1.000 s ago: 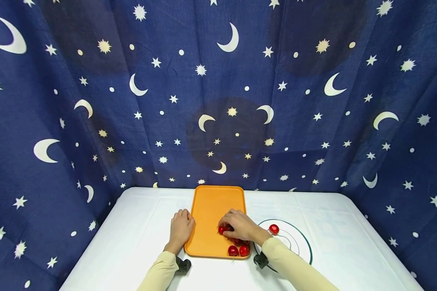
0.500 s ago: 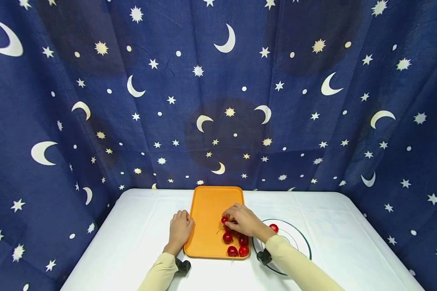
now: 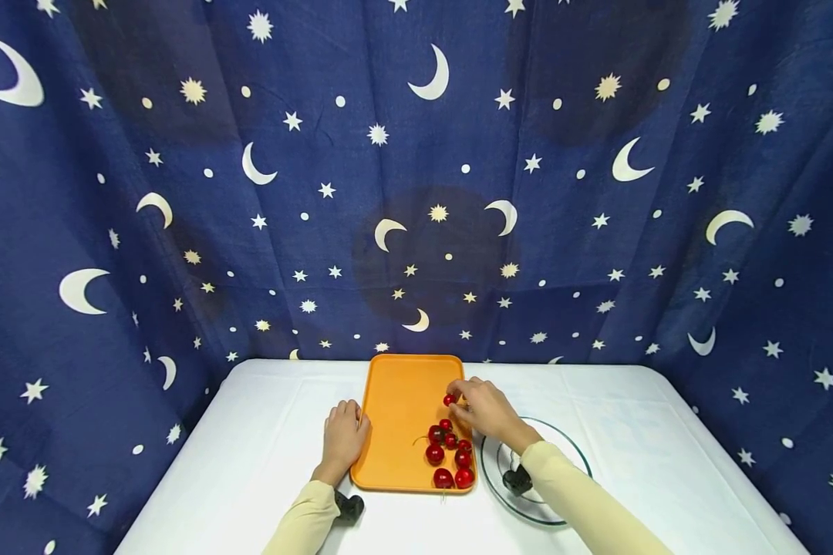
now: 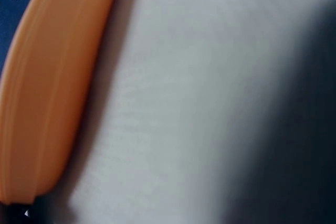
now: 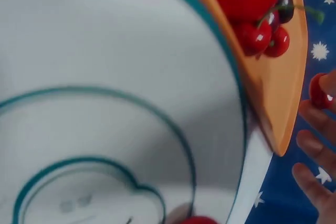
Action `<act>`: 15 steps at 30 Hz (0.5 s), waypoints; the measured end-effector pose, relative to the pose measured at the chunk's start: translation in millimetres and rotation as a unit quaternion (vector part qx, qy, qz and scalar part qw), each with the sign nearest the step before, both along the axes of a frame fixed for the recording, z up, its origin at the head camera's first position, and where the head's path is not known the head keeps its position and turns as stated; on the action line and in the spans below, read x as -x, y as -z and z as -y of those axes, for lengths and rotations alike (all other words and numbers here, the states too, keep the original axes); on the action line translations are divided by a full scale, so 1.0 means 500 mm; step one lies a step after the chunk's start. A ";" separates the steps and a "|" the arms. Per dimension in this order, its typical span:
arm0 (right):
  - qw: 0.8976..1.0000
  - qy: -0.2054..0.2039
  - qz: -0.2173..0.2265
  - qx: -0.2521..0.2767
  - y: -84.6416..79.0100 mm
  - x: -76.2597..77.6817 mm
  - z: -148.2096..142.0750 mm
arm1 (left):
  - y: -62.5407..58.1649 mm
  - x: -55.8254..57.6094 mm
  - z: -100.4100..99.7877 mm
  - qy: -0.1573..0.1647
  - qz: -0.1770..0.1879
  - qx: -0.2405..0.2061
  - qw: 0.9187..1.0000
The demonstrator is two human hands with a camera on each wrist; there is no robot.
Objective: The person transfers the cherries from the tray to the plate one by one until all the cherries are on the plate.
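Right at the tray's edge we have it: the right hand [image 3: 486, 408] has its grip pinched on a single red cherry [image 3: 449, 400], thumb and forefinger doing the work, and in the right wrist view the other fingers stand spread below. The cherry sits in the fingertips over the right side of the orange tray [image 3: 403, 393], farther from the person than the cluster of cherries [image 3: 434, 454] bunched in the near right part, a stem or two poking out. Over on the left, the left hand [image 3: 343, 437] rests against the tray's left edge, probably steadying it; how its fingers are set, I cannot tell, and the left wrist view offers only the tray's side and the white desk [image 3: 291, 432]. Just to the tray's right waits the round plate [image 3: 562, 437], partly under the right forearm, with another cherry [image 5: 198, 220] peeking in at the bottom of the right wrist view. So, the step in hand looks like a transfer, one cherry at a time, between tray and plate, and this one seems picked and clear of the pile. What the move calls for, I'd judge, is a light, steady pinch, a short carry over the tray's rim, then a soft release inside the plate's rim, as round fruit could easily roll.
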State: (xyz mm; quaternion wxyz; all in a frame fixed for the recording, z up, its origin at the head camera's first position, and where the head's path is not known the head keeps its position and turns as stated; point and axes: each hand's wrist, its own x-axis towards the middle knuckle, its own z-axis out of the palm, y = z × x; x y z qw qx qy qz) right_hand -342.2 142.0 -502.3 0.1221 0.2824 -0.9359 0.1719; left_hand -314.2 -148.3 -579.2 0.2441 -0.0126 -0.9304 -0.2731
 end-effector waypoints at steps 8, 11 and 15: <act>1.000 0.012 -0.026 -0.009 0.009 0.000 -0.044 | 0.031 0.019 0.008 -0.004 0.010 0.012 1.000; 1.000 0.007 -0.026 0.005 0.006 -0.001 -0.057 | 0.033 0.022 0.010 -0.002 0.015 0.013 1.000; 1.000 0.015 -0.008 0.012 0.002 -0.003 -0.072 | 0.025 0.019 0.009 -0.003 0.010 0.014 1.000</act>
